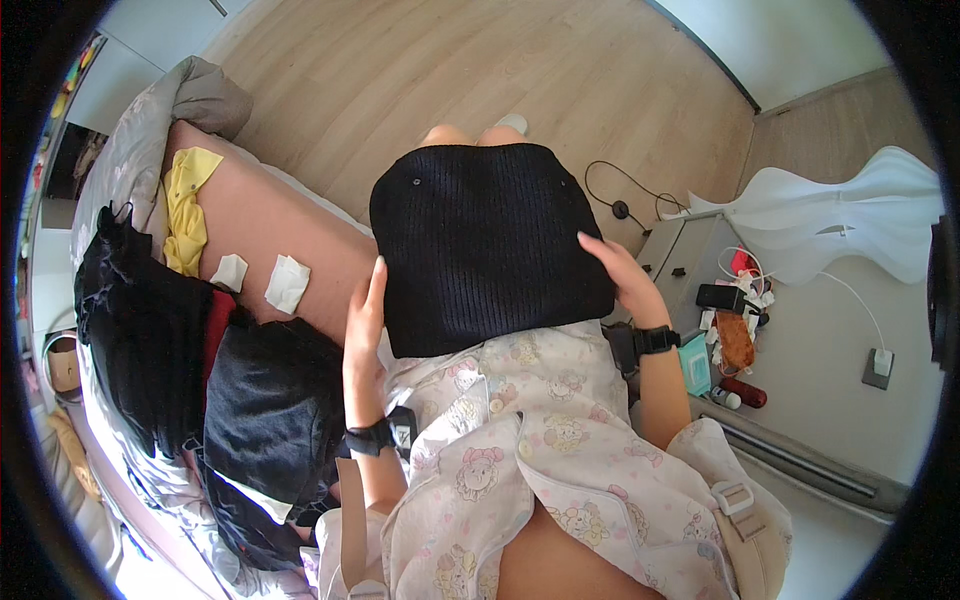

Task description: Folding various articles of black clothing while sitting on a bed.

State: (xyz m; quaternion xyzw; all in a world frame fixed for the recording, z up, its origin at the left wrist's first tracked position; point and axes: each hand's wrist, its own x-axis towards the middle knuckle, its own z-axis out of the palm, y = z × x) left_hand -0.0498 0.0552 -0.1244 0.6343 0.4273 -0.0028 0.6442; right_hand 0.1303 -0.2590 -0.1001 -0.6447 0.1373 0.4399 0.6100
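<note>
A black ribbed knit garment (487, 240), folded into a rough rectangle, lies across the person's lap. Along its left edge rests my left hand (366, 311), fingers together and pointing away, with no grip on the fabric that I can make out. My right hand (626, 274) touches the garment's right edge, its thumb on top and the other fingers hidden below or behind the cloth. Patterned light pajamas (495, 420) cover the body beneath. To the left, a folded black fuzzy garment (274, 405) lies beside more black clothing (142, 337) on the bed.
A yellow garment (187, 210) and two white folded pieces (287, 283) lie on the pink bed sheet (240, 202). At right, a grey nightstand (694, 247) bears a black box (720, 298), a teal packet (695, 365) and small items. A black cable (620, 210) crosses the wood floor.
</note>
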